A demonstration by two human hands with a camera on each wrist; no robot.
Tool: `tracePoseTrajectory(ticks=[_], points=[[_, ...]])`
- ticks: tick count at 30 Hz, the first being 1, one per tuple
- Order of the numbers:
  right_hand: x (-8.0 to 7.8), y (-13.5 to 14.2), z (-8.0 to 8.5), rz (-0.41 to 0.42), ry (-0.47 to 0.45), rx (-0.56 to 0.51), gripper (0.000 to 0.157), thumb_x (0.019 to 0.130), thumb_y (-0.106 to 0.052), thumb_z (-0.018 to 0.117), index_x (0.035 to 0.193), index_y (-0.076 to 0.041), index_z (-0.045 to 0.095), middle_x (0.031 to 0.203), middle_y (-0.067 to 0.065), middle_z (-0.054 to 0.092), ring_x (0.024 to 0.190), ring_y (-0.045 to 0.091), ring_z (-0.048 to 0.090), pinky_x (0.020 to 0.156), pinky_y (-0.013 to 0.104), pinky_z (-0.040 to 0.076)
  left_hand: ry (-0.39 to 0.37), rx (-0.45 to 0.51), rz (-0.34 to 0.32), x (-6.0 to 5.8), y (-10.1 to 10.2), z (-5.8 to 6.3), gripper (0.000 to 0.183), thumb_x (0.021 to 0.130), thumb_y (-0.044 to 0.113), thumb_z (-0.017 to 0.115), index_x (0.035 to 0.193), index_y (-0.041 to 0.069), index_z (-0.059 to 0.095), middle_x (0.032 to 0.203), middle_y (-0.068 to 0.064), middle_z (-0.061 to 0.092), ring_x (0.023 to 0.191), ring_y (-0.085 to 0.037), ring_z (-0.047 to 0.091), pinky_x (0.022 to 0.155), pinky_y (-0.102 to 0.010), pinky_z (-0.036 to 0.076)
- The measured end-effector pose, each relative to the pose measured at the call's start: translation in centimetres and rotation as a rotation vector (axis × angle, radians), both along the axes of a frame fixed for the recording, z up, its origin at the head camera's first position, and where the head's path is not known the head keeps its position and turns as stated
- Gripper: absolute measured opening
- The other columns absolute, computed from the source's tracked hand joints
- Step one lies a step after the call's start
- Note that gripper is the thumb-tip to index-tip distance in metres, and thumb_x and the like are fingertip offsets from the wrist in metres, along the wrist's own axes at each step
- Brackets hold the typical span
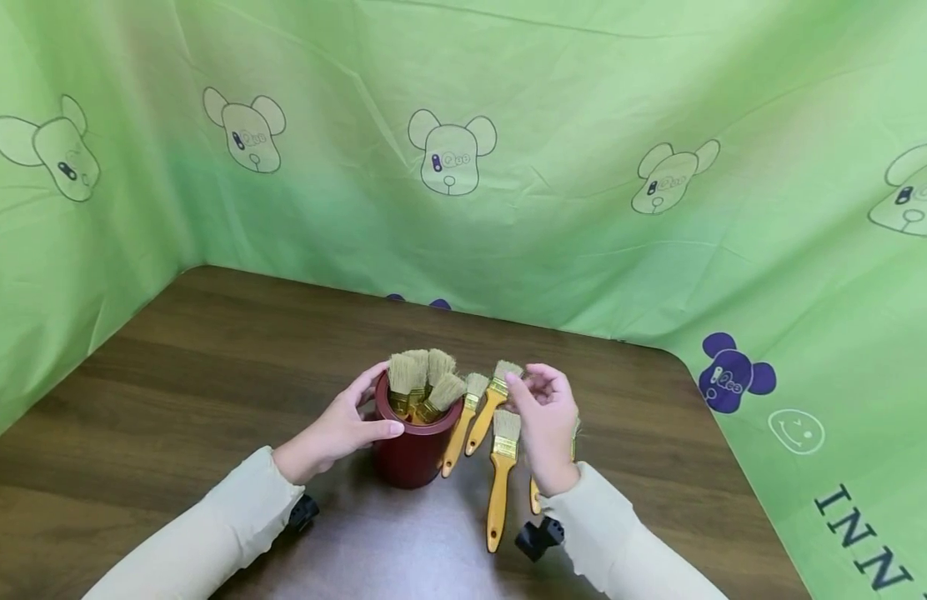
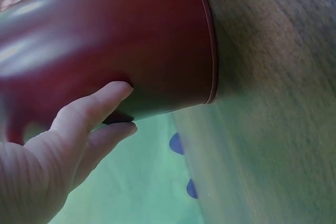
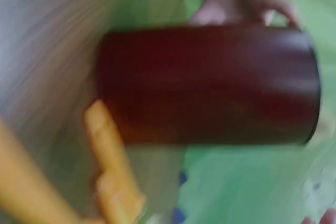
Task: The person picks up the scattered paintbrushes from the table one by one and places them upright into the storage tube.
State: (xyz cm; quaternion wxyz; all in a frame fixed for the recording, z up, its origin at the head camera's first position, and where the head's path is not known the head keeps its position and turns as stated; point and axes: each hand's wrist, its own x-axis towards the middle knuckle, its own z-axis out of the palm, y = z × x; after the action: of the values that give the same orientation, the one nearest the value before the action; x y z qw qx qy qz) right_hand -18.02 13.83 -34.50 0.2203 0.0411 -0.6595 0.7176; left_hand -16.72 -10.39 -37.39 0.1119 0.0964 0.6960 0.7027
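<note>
A dark red cylindrical bucket [image 1: 408,458] stands upright on the table, with several paintbrushes [image 1: 400,379] in it, bristles up. My left hand [image 1: 351,425] grips it, thumb over the near rim and fingers around the left side. In the left wrist view, two fingers lie along its smooth wall [image 2: 121,35]. Just right of the bucket, my right hand [image 1: 546,412] hovers over loose paintbrushes, fingers loosely bent and holding nothing visible. Its thumb overlaps the bristles of one orange-handled paintbrush [image 1: 487,417]. Another paintbrush [image 1: 498,492] lies nearer; one more is partly hidden beneath the hand.
The dark wooden table [image 1: 171,400] is bordered at the back and sides by a green printed cloth [image 1: 358,225]. A slimmer paintbrush [image 1: 459,433] lies against the bucket's right side. A small black device [image 1: 540,537] sits at the right wrist.
</note>
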Motion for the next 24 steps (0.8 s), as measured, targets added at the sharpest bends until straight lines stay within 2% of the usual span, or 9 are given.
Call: tracePoseTrajectory(ticks=[3, 6, 11, 14, 18, 24], points=[[-0.3, 2.2, -1.0, -0.046, -0.077, 0.049, 0.016, 0.085, 0.005, 0.065, 0.092, -0.006, 0.057, 0.072, -0.002, 0.053, 0.057, 0.004, 0.053, 0.055, 0.019, 0.049, -0.001, -0.006, -0.001, 0.0, 0.0, 0.1, 0.088, 0.082, 0.007, 0.073, 0.152, 0.008, 0.019, 0.144, -0.03, 0.029, 0.123, -0.048, 0.043, 0.081, -0.042, 0.052], [-0.5, 4.3, -2.0, -0.09, -0.163, 0.14, 0.014, 0.085, 0.001, 0.068, 0.094, 0.001, 0.057, 0.072, -0.001, 0.051, 0.056, 0.004, 0.053, 0.052, 0.02, 0.049, -0.003, -0.005, -0.003, 0.0, 0.0, 0.1, 0.088, 0.082, 0.006, 0.073, 0.152, 0.008, 0.019, 0.144, -0.031, 0.029, 0.123, -0.048, 0.043, 0.081, -0.042, 0.052], [-1.2, 7.0, -3.3, -0.136, -0.276, 0.277, 0.024, 0.086, -0.005, 0.069, 0.101, 0.009, 0.056, 0.074, 0.0, 0.049, 0.055, 0.005, 0.053, 0.05, 0.022, 0.051, 0.007, 0.008, -0.006, 0.0, 0.0, 0.1, 0.088, 0.082, 0.005, 0.072, 0.152, 0.008, 0.019, 0.143, -0.032, 0.029, 0.119, -0.046, 0.047, 0.08, -0.041, 0.051], [-1.4, 8.2, -3.8, -0.137, -0.334, 0.312, 0.024, 0.087, -0.008, 0.069, 0.1, 0.008, 0.057, 0.073, -0.002, 0.05, 0.055, 0.005, 0.053, 0.05, 0.025, 0.052, 0.002, 0.001, -0.008, 0.0, 0.0, 0.0, 0.088, 0.083, 0.007, 0.073, 0.152, 0.009, 0.019, 0.143, -0.032, 0.029, 0.119, -0.045, 0.048, 0.078, -0.04, 0.052], [-1.6, 9.2, -4.3, -0.096, -0.395, 0.362, 0.023, 0.087, -0.008, 0.069, 0.099, 0.008, 0.06, 0.072, -0.004, 0.055, 0.056, 0.008, 0.054, 0.052, 0.027, 0.053, -0.011, -0.008, -0.001, 0.1, 0.0, 0.0, 0.088, 0.083, 0.007, 0.073, 0.152, 0.01, 0.019, 0.143, -0.03, 0.03, 0.119, -0.043, 0.049, 0.076, -0.04, 0.052], [-1.8, 10.3, -4.7, -0.046, -0.479, 0.512, 0.032, 0.085, -0.012, 0.071, 0.109, 0.009, 0.062, 0.076, 0.0, 0.057, 0.061, 0.013, 0.057, 0.055, 0.028, 0.053, -0.014, -0.004, 0.001, 0.1, 0.1, 0.1, 0.088, 0.083, 0.007, 0.072, 0.152, 0.011, 0.019, 0.143, -0.03, 0.03, 0.119, -0.042, 0.049, 0.075, -0.041, 0.053]])
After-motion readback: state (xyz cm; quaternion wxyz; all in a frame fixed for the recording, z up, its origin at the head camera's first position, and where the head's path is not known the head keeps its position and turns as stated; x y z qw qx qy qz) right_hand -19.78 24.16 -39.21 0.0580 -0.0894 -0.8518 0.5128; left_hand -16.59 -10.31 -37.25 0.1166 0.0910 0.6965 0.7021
